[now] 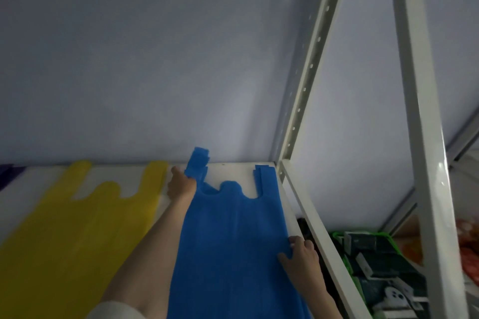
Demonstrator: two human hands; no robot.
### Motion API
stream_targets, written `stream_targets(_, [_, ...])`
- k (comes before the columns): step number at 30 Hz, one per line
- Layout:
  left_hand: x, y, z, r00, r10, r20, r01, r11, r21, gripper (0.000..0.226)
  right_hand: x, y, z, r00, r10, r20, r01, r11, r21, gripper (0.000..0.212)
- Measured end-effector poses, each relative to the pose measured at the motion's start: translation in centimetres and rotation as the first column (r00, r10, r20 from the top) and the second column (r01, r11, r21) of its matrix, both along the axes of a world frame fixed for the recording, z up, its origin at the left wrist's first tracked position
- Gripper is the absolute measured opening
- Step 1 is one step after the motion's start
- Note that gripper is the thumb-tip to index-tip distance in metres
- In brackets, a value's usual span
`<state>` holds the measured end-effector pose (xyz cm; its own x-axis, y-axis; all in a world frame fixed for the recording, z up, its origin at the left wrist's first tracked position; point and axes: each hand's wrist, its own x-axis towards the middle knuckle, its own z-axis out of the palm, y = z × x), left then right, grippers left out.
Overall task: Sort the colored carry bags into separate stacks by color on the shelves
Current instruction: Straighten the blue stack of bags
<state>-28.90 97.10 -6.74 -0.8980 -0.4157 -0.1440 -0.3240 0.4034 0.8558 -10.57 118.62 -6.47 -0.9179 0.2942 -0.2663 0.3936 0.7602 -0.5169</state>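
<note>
White shelf board (233,172) against a pale wall carries the stacks: a purple scrap at its far left edge (10,171), then the yellow bag stack (77,228), then the blue bag stack (233,241) by the right-hand corner post (305,85). The left hand (180,185) pinches a blue handle loop; the right hand (302,258) has curled fingers gripping the stack's right edge. Thin and floppy, the bags look best taken by handle and side hem.

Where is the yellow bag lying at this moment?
In the head view, the yellow bag lies flat on the white shelf, left of the blue bag, with the left hand between them.
</note>
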Motion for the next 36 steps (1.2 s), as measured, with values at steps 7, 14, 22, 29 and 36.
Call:
stream_targets(7, [-0.7, -1.7, -0.7, 0.951, -0.100, 0.291, 0.129, 0.988, -0.082, 0.061, 1.7, 0.2, -0.4, 0.998, 0.016, 0.067, -0.015, 1.000, -0.016, 0.056])
stream_targets(14, [0.8, -2.1, -0.4, 0.937, -0.066, 0.344, 0.115, 0.986, -0.124, 0.068, 2.4, 0.0, -0.4, 0.999, 0.003, 0.047, -0.002, 1.000, -0.006, 0.058])
stream_targets(22, [0.7, -2.6, -0.5, 0.957, -0.153, 0.246, 0.097, 0.969, 0.229, 0.058, 2.6, -0.3, -0.5, 0.999, -0.015, 0.037, 0.015, 1.000, -0.002, 0.057])
stream_targets(29, [1.5, -2.6, 0.2, 0.928, -0.259, 0.268, 0.186, 0.945, 0.268, 0.063, 2.4, -0.3, -0.5, 0.998, -0.009, 0.070, 0.007, 1.000, 0.026, 0.058])
stream_targets(36, [2.8, -2.7, 1.3, 0.952, -0.300, -0.066, 0.288, 0.796, 0.533, 0.021, 2.4, 0.0, -0.7, 0.997, -0.009, 0.072, 0.008, 1.000, 0.026, 0.058])
